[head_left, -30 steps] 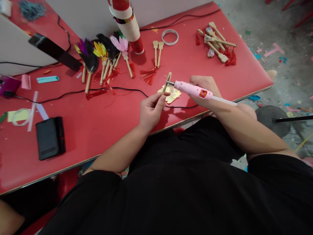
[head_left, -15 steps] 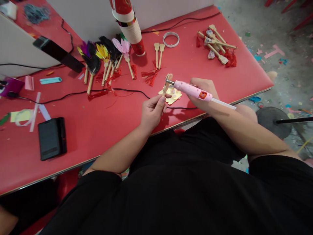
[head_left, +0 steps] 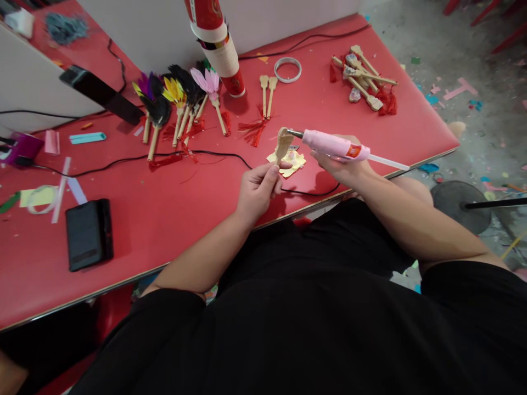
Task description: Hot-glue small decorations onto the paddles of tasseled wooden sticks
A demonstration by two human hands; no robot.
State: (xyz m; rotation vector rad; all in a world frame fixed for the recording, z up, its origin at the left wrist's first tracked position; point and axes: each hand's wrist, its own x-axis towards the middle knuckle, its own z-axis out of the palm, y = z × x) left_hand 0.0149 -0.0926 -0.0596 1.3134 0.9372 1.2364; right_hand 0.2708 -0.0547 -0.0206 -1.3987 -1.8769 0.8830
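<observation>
Between thumb and fingers, my left hand (head_left: 259,189) pinches the lower end of a small wooden paddle piece (head_left: 283,142), its wide end up. My right hand (head_left: 341,164) is wrapped round a pink glue gun (head_left: 331,145), with a clear glue stick (head_left: 389,162) out of its back. The metal nozzle is at the paddle's wide end; whether they touch I cannot tell. Below them lies a crumpled yellow paper (head_left: 294,162) on the red table (head_left: 197,203). Two wooden paddles (head_left: 268,96) with red tassels lie behind my left hand.
Feather-topped sticks (head_left: 177,109) and stacked paper cups (head_left: 222,57) stand or lie at the back. A tape roll (head_left: 287,70) and a pile of tasselled sticks (head_left: 364,77) lie to the right. At left are a phone (head_left: 88,235) and a black cable (head_left: 222,152).
The glue gun and my right hand have moved slightly right and are turned a little. The paddle's broad face now shows more. My left hand stays almost in place.
</observation>
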